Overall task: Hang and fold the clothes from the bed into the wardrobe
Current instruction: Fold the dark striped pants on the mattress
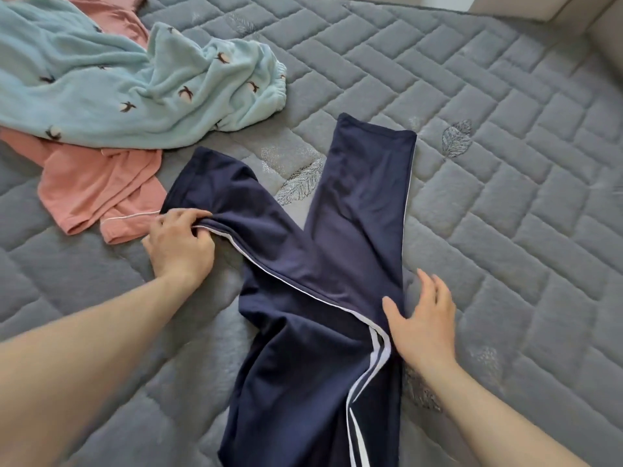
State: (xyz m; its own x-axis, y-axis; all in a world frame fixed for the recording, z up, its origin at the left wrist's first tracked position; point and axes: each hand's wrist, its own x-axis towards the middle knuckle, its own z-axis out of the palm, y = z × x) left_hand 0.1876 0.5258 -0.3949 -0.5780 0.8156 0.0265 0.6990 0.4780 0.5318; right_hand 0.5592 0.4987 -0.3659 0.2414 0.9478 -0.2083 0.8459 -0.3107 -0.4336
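Navy trousers (323,264) with white side stripes lie spread on the grey quilted bed (505,197), their two legs splayed in a V toward the far side. My left hand (178,244) pinches the outer edge of the left leg, bunching the fabric at the white stripe. My right hand (421,318) rests flat with straight fingers on the right edge of the trousers, near the double stripe. The waist end runs out of view at the bottom.
A light blue fleece garment (101,85) with small bird prints lies crumpled at the upper left. A salmon-pink garment (91,190) lies under and beside it, close to my left hand. A beige wall or headboard (600,32) stands at the upper right.
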